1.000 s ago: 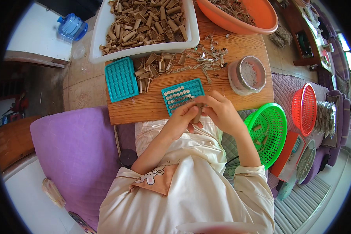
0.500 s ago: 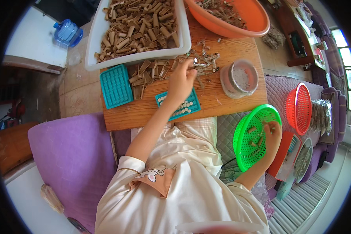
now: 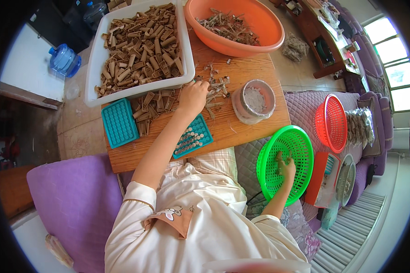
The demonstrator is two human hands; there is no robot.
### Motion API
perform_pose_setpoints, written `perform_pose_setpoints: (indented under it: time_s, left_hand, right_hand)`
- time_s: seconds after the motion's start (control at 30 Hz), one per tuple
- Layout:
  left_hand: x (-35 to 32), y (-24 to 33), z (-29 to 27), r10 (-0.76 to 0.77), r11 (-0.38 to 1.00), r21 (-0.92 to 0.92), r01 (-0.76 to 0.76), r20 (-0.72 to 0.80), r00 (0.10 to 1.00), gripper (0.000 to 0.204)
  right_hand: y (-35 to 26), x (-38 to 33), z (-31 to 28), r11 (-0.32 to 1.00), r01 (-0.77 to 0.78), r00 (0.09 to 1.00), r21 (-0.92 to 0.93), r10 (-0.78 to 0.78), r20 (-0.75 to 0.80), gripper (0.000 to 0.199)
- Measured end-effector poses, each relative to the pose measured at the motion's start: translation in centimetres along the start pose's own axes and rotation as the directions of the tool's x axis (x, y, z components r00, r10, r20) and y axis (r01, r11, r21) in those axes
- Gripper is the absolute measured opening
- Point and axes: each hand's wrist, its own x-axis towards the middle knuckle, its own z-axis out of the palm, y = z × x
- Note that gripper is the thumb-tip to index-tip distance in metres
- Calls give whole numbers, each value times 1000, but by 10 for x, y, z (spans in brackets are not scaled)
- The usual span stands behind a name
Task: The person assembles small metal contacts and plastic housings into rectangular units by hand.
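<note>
My left hand (image 3: 194, 97) reaches over the wooden table, its fingers bent together at the edge of a heap of thin, tangled greyish scraps (image 3: 217, 88). What its fingertips hold, if anything, is hidden. Beneath that forearm lies a teal tray (image 3: 205, 132) with small round pale pieces in part of its pockets. My right hand (image 3: 287, 169) is inside the green plastic basket (image 3: 308, 157), fingers apart, next to a few short brown pieces (image 3: 279, 157). Loose brown trough-shaped pieces (image 3: 154, 103) lie on the table left of my left hand.
A white bin (image 3: 90, 86) full of brown pieces and an orange basin (image 3: 278, 34) of dry scraps stand at the back. A second teal tray (image 3: 120, 123) sits at left, a tub of pale powder (image 3: 254, 101) at right. Beyond the green basket is a red basket (image 3: 331, 123).
My right hand has moved from the green basket's right side down into it, its fingers spreading. My left hand has shifted slightly at the scrap heap. The whole view has turned a little.
</note>
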Motion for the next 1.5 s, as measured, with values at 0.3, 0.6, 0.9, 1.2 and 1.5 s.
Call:
perform_pose_setpoints:
  time_s: [0.3, 0.6, 0.9, 1.2, 1.5]
  left_hand:
    - [14, 24, -30, -22, 887, -458, -61, -174, 984, 11]
    - [-1, 51, -78, -11, 251, -965, 69, 69, 998, 22]
    - [-80, 93, -88, 198, 468, -879, 97, 211, 957, 28]
    - [-124, 70, -81, 180, 779, -614, -126, 28, 983, 31]
    - [-143, 48, -81, -87, 834, -552, 14, -107, 990, 36]
  right_hand:
    - [-23, 1, -32, 956, 145, 903, 254, -24, -428, 39]
    - [-99, -27, -67, 560, 437, 867, 704, -51, -496, 25]
    - [-241, -118, -116, 162, 462, 760, 872, -579, -295, 17]
    - [-275, -146, -77, 187, 344, 571, 920, -819, -47, 19]
    - [-280, -155, -75, 455, 429, 395, 781, -872, 290, 25]
